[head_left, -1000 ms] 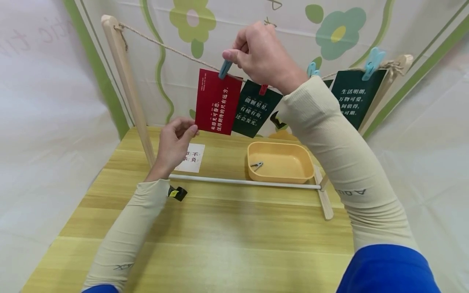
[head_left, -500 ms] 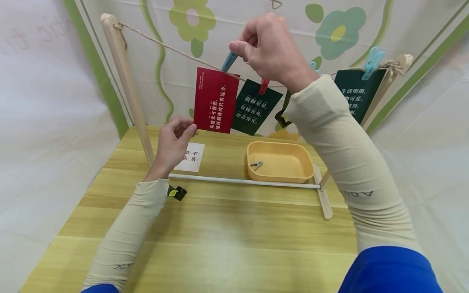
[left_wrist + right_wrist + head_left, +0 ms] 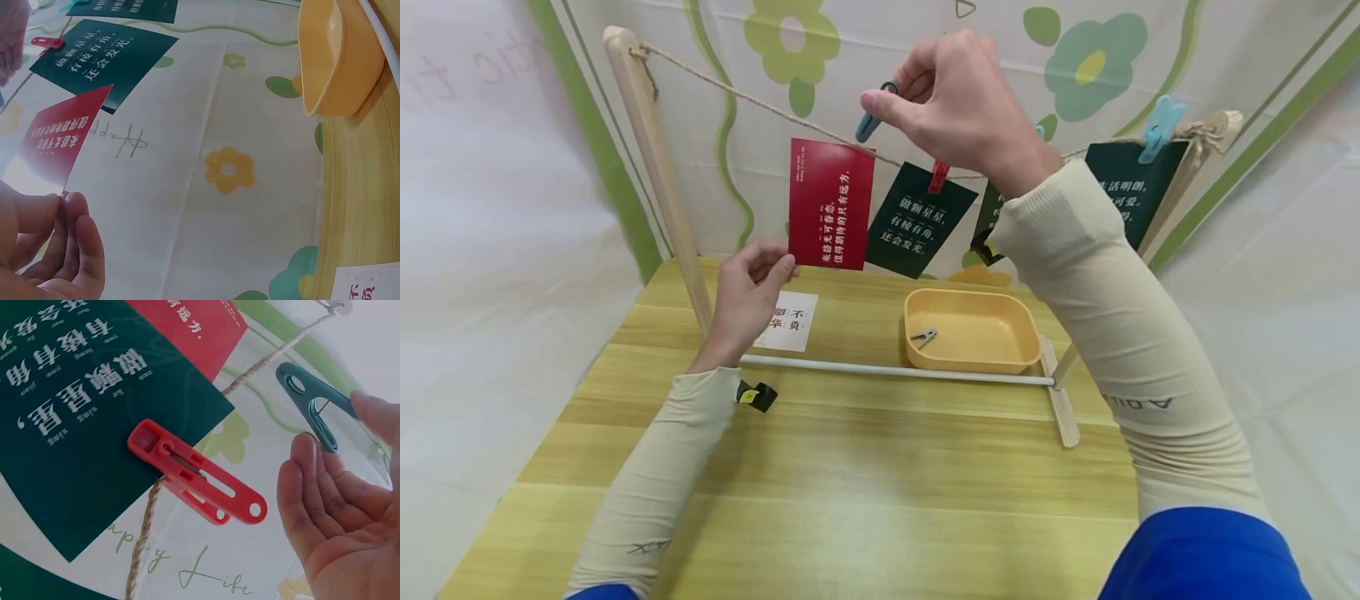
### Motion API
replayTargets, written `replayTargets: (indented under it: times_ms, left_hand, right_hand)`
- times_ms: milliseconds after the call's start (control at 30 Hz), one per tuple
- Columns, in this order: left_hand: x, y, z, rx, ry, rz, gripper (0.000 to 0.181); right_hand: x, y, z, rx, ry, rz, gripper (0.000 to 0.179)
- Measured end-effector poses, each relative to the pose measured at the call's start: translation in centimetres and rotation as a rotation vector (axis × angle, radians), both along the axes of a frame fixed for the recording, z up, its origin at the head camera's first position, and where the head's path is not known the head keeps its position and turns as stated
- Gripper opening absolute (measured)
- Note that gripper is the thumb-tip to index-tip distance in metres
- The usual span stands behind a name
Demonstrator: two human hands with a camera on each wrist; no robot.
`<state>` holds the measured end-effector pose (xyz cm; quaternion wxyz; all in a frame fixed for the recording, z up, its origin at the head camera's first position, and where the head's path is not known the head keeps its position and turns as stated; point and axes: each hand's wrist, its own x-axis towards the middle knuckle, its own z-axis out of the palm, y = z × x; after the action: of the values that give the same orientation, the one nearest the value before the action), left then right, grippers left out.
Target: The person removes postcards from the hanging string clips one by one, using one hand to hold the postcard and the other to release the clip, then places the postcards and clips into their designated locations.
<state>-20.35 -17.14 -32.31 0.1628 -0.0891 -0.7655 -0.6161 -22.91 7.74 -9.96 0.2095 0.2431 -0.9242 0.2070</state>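
My left hand [image 3: 748, 292] pinches the lower left corner of a red card [image 3: 830, 204] between thumb and fingers. The card's top edge is near the twine [image 3: 737, 92], with no clothespin on it. My right hand [image 3: 958, 96] pinches a blue clothespin [image 3: 868, 125] just above the twine. In the right wrist view this clothespin [image 3: 312, 403] is apart from both twine and cards. A dark green card [image 3: 921, 221] hangs right of the red one by a red clothespin [image 3: 939, 177]; the left wrist view shows that green card [image 3: 103, 62] beyond the red card [image 3: 62, 140].
A wooden post [image 3: 651, 158] carries the twine on the left. At right, another green card [image 3: 1138, 187] hangs from a light blue clothespin [image 3: 1162, 129]. A yellow tray [image 3: 1000, 333] with a small clip inside and a white card [image 3: 790, 325] lie on the table [image 3: 880, 500], beside a white crossbar [image 3: 850, 365].
The blue clothespin, on the red card's top edge a second ago, has come off it in my right hand, which moved up and right. My left hand and the red card shifted slightly left.
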Motion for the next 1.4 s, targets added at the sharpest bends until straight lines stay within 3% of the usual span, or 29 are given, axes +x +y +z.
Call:
replayTargets:
  times_ms: [633,1400]
  left_hand:
    - [-0.1,-0.5,-0.7,0.036,-0.03,0.007,0.027]
    - [-0.4,-0.7,-1.3,0.052,-0.027,0.003,0.027]
  right_hand:
    - [1.0,0.6,-0.2,-0.072,0.016,0.069,0.046]
    - [2.5,1.8,-0.9,0.002,0.054,0.118,0.045]
